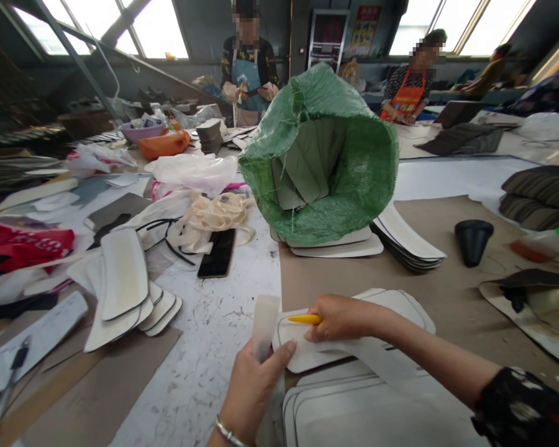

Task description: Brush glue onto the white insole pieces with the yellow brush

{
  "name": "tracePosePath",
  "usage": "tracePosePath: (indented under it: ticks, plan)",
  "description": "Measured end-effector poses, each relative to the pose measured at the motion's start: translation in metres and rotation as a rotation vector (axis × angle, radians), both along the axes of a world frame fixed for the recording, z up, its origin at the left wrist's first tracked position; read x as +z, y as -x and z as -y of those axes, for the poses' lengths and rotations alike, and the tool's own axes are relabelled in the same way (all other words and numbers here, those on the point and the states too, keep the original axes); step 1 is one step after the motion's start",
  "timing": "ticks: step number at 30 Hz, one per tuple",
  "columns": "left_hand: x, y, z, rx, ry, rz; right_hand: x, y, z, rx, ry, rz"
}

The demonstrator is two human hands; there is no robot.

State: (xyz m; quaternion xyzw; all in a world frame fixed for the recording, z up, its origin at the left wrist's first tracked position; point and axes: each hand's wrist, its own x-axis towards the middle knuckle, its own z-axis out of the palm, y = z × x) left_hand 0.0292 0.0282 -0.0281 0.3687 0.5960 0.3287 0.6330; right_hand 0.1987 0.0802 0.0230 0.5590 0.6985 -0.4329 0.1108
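Note:
My left hand (254, 388) grips a pale, slightly see-through strip (264, 320) that stands up between thumb and fingers. Its thumb lies on the left end of a white panel (302, 355) with rounded corners and a line drawn inside its edge. In my right hand (338, 318) is a yellow pointed tool (304, 319), its tip aimed left just over that panel; its exact kind is unclear. Another pale band (384, 363) runs under my right forearm; whether it joins the strip is hidden. Nearest me lies a stack of larger white panels (354, 413).
Ahead, a green woven sack (317, 93) lies open towards me with grey panels inside. Left are a phone (217, 253), cream bands (214, 214), stacked panels (125, 273) and a pen (16, 366). A black cone-shaped object (473, 241) stands right. Across the tables, several people work.

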Motion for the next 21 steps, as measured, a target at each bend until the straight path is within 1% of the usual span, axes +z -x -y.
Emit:
tracePosePath:
  ticks: [4,7,9,11,13,15,17,21]
  plan:
    - [-0.006,-0.007,0.001,0.016,-0.071,0.004,0.003,0.005,0.002,0.020,-0.058,0.030]
    - [-0.009,-0.009,0.002,0.047,-0.087,0.010,0.013,-0.006,0.009,0.015,-0.098,0.073]
    - [-0.010,-0.009,0.003,0.063,-0.083,0.019,0.023,-0.026,0.018,-0.021,-0.122,0.115]
    - [-0.011,-0.007,0.004,0.071,-0.076,0.027,0.033,-0.054,0.029,-0.081,-0.156,0.161]
    - [-0.012,-0.005,0.004,0.076,-0.070,0.034,0.038,-0.084,0.041,-0.143,-0.191,0.203]
    - [-0.012,-0.004,0.004,0.077,-0.066,0.032,0.038,-0.105,0.052,-0.203,-0.221,0.247]
    - [-0.012,-0.003,0.004,0.061,-0.065,0.009,0.033,-0.116,0.059,-0.256,-0.254,0.301]
    - [-0.013,-0.001,0.004,0.006,-0.061,-0.073,0.020,-0.110,0.063,-0.327,-0.336,0.454]
